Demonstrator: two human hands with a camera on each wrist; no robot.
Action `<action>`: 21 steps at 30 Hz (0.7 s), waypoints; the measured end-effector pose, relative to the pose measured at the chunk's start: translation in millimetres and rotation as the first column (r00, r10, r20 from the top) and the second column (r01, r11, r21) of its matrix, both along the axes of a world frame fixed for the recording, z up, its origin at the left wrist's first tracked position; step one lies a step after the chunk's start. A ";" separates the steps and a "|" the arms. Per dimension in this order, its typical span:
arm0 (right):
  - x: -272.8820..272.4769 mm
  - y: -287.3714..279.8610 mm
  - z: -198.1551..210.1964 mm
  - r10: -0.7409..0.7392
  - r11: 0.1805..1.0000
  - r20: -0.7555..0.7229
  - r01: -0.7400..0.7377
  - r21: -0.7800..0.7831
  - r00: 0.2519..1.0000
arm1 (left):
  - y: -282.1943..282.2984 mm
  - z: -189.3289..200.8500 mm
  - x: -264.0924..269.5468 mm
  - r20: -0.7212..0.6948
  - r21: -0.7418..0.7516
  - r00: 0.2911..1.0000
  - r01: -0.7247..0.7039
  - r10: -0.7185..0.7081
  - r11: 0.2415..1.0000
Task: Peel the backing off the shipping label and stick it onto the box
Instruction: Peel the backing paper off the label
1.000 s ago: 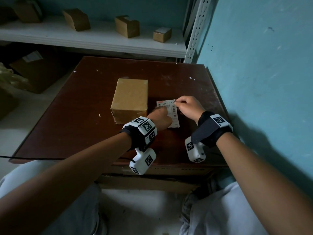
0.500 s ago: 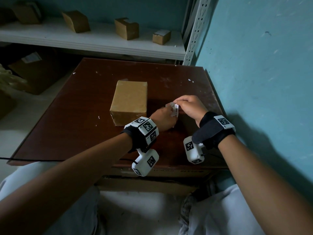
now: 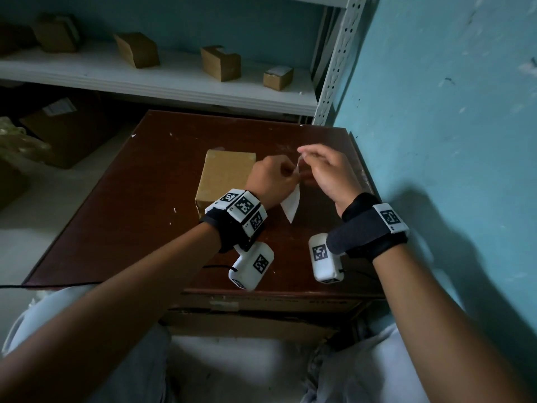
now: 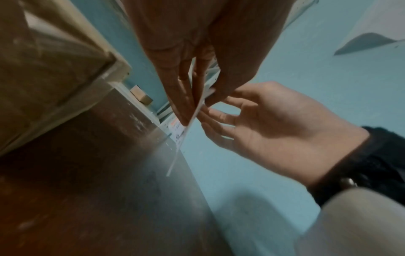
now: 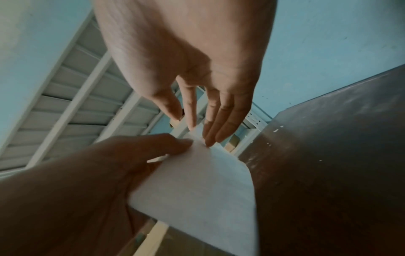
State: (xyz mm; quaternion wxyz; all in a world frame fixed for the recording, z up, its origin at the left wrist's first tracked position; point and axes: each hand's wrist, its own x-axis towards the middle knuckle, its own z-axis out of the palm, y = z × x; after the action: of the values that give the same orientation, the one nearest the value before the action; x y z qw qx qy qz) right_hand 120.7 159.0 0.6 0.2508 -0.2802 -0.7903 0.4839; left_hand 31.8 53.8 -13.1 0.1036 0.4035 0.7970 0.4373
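The label (image 3: pixel 291 205) has come up off the table (image 3: pixel 145 199) to mid-frame, right of the box (image 3: pixel 223 175); left hand (image 3: pixel 271 181) pinches it, right hand (image 3: pixel 325 173) pinches its top corner, so peeling looks begun.

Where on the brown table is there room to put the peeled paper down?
The table shows bare brown wood left of the box, and behind the box toward the shelf. It is crowded to the right of the box, where the left hand and right hand hold the label above the strip by the blue wall.
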 end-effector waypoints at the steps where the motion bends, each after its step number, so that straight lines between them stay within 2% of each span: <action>1: -0.7 -2.6 2.8 0.016 1.000 -0.020 -0.016 0.007 1.000 | -2.7 5.0 -4.3 0.001 0.018 1.000 -0.017 0.017 1.000; 6: -9.3 -17.6 6.3 0.081 0.997 -0.074 -0.081 0.008 0.994 | -19.3 20.3 -29.1 -0.026 0.083 0.992 -0.121 0.124 0.989; 9: -19.9 -24.8 0.6 0.080 0.995 -0.047 -0.076 0.072 0.996 | -31.9 22.7 -46.9 0.021 0.082 0.977 -0.214 0.213 0.973; 14: -40.2 -36.0 -13.8 0.091 0.972 0.124 -0.115 0.206 0.988 | -54.5 16.8 -70.7 0.102 -0.005 0.944 -0.315 0.314 0.949; 17: -49.8 -46.8 -19.2 0.151 0.968 0.213 -0.188 0.167 0.965 | -66.5 12.1 -77.6 0.083 -0.095 0.942 -0.317 0.325 0.944; 21: -56.6 -56.9 -23.8 0.193 0.965 0.253 -0.230 0.127 0.948 | -75.9 4.9 -83.5 0.038 -0.181 0.939 -0.331 0.343 0.926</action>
State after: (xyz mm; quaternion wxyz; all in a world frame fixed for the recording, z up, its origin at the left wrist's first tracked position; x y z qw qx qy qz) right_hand 64.1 102.1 -23.3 0.1218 -0.2291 -0.8753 0.4080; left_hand -51.8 -22.1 -8.2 0.0889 0.2348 0.8850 0.3921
